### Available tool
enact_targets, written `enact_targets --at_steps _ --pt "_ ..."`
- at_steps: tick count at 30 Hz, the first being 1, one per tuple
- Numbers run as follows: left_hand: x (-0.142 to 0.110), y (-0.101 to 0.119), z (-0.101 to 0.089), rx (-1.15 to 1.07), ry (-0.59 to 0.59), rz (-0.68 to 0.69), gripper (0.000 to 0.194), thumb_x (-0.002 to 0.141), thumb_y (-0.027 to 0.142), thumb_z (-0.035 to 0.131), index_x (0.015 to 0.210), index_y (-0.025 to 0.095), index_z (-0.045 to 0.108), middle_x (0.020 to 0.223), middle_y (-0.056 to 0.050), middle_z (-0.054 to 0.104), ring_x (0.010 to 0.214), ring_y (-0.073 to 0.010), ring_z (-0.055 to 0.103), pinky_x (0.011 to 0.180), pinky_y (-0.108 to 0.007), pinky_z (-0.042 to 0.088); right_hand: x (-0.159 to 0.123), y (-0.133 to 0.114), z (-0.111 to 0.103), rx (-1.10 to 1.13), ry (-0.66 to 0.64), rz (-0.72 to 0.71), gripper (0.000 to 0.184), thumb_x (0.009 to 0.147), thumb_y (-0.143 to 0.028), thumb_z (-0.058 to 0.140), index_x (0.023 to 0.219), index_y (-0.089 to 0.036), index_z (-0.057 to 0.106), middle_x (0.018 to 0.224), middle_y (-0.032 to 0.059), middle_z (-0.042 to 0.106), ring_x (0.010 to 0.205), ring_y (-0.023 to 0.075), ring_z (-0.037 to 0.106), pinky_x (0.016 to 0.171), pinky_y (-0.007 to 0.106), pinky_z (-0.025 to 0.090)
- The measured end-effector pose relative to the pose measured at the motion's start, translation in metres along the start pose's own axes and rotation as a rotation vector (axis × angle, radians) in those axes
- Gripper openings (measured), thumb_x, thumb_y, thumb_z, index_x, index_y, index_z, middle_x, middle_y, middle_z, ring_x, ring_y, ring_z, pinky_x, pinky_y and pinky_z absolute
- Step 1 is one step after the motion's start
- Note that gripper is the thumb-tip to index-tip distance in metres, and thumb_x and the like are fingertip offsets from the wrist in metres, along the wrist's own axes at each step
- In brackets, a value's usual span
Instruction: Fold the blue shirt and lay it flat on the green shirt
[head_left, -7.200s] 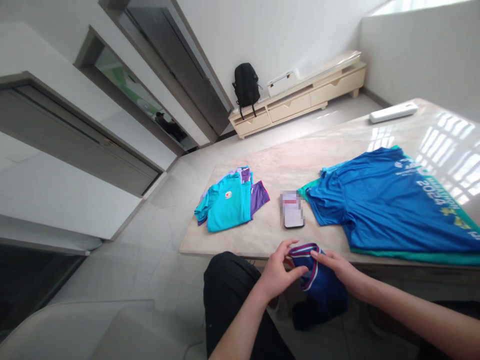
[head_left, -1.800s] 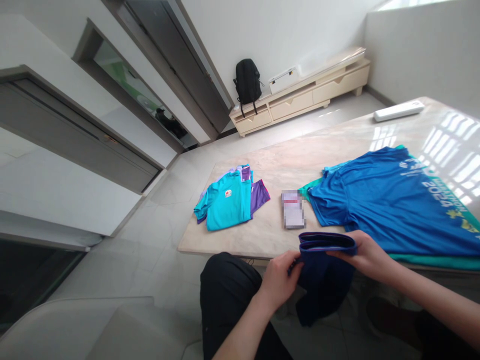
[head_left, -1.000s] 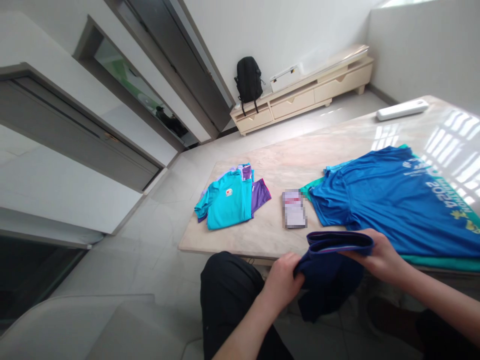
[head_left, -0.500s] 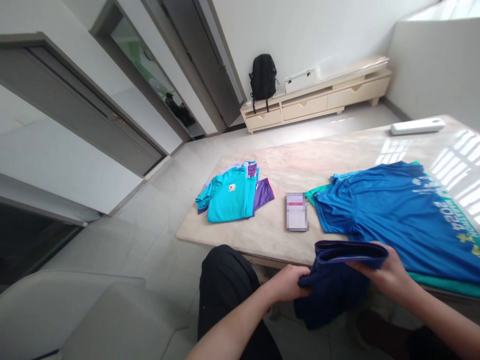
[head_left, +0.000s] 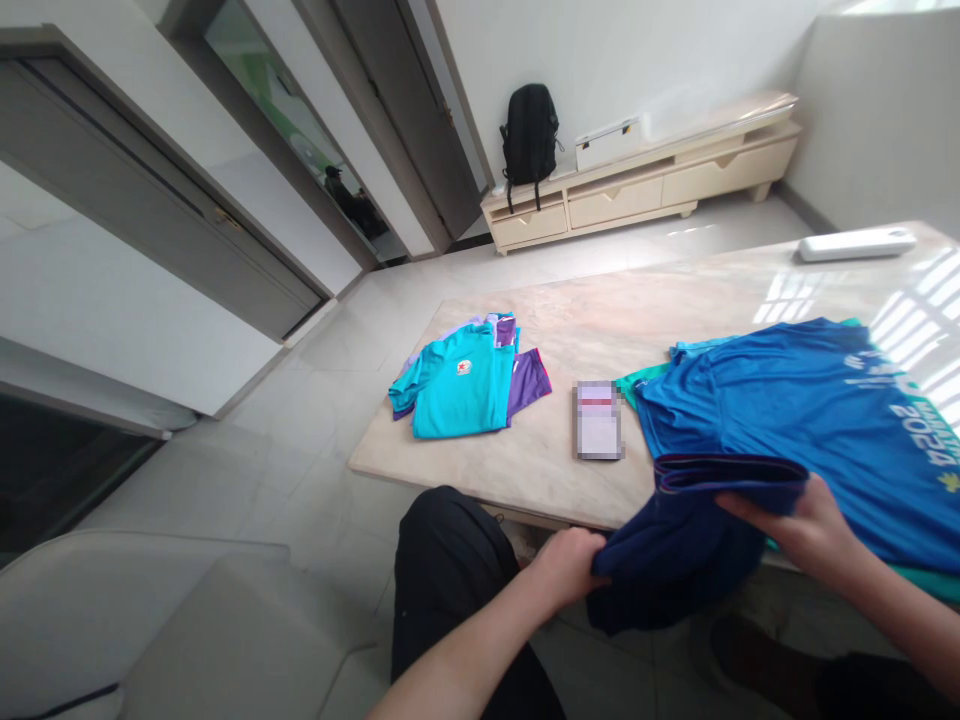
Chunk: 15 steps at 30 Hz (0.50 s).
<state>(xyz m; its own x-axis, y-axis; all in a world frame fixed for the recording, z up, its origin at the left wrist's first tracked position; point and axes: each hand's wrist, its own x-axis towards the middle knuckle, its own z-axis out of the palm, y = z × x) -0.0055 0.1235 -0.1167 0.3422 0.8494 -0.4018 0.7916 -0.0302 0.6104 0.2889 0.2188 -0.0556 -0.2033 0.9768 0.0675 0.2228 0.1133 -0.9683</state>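
A navy blue garment (head_left: 682,540) hangs between my hands at the front edge of the table; its folded, band-like opening faces up and I cannot tell its exact kind. My left hand (head_left: 574,565) is closed on its lower left side. Higher up, on the right end of the band, my right hand (head_left: 802,525) grips the cloth with the thumb in front. Behind it lies a blue shirt (head_left: 787,400) with white lettering, spread over green and light blue cloth. A folded teal shirt (head_left: 465,390) rests on purple clothing (head_left: 529,385) at the left.
A blurred-out, phone-sized rectangle (head_left: 598,420) lies on the marble-look table (head_left: 570,320). A long white object (head_left: 855,245) is at the far right. A pale chair (head_left: 202,620) stands at the left, and a black backpack (head_left: 529,135) sits on the low cabinet (head_left: 615,205).
Both hands and the navy garment have moved; the right hand has gone up and to the right, stretching the garment wider. The view has shifted slightly.
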Motion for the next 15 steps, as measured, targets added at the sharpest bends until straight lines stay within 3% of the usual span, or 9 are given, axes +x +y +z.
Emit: enact_targets --at_steps 4,8,11,15 --pt "-0.006 0.001 -0.007 0.113 0.033 -0.018 0.023 0.076 0.044 0.083 0.085 0.025 0.076 0.088 -0.004 0.078 0.086 -0.0275 0.072 0.071 -0.029 0.048 0.014 0.003 -0.013 0.297 0.091 0.175 0.034 0.059 -0.043 0.092 0.083 -0.021 0.082 0.089 0.0099 0.080 0.078 0.0313 0.073 0.072 0.039 0.063" --pt "-0.019 0.006 -0.010 0.109 0.106 -0.009 0.024 0.083 0.044 0.077 0.077 0.022 0.073 0.081 -0.003 0.072 0.082 -0.0234 0.068 0.071 -0.027 0.045 0.018 -0.009 -0.019 0.597 0.149 0.326 0.043 0.054 -0.036 0.096 0.092 -0.023 0.080 0.099 0.0107 0.080 0.087 0.0319 0.075 0.078 0.037 0.062" --pt "-0.033 0.013 -0.010 0.037 0.252 0.041 0.016 0.087 0.032 0.072 0.077 0.019 0.068 0.088 -0.004 0.069 0.088 -0.0211 0.064 0.075 -0.027 0.045 0.020 -0.017 -0.025 0.678 0.174 0.381 0.045 0.051 -0.031 0.098 0.091 -0.023 0.079 0.098 0.0093 0.079 0.085 0.0292 0.075 0.078 0.034 0.062" --pt "-0.057 0.029 -0.013 -0.122 0.523 0.017 0.012 0.093 0.016 0.056 0.087 0.020 0.066 0.092 -0.004 0.067 0.092 -0.0205 0.063 0.081 -0.030 0.048 0.019 -0.028 -0.037 0.662 0.273 0.313 0.043 0.055 -0.031 0.096 0.093 -0.023 0.078 0.100 0.0084 0.078 0.085 0.0266 0.074 0.083 0.033 0.059"
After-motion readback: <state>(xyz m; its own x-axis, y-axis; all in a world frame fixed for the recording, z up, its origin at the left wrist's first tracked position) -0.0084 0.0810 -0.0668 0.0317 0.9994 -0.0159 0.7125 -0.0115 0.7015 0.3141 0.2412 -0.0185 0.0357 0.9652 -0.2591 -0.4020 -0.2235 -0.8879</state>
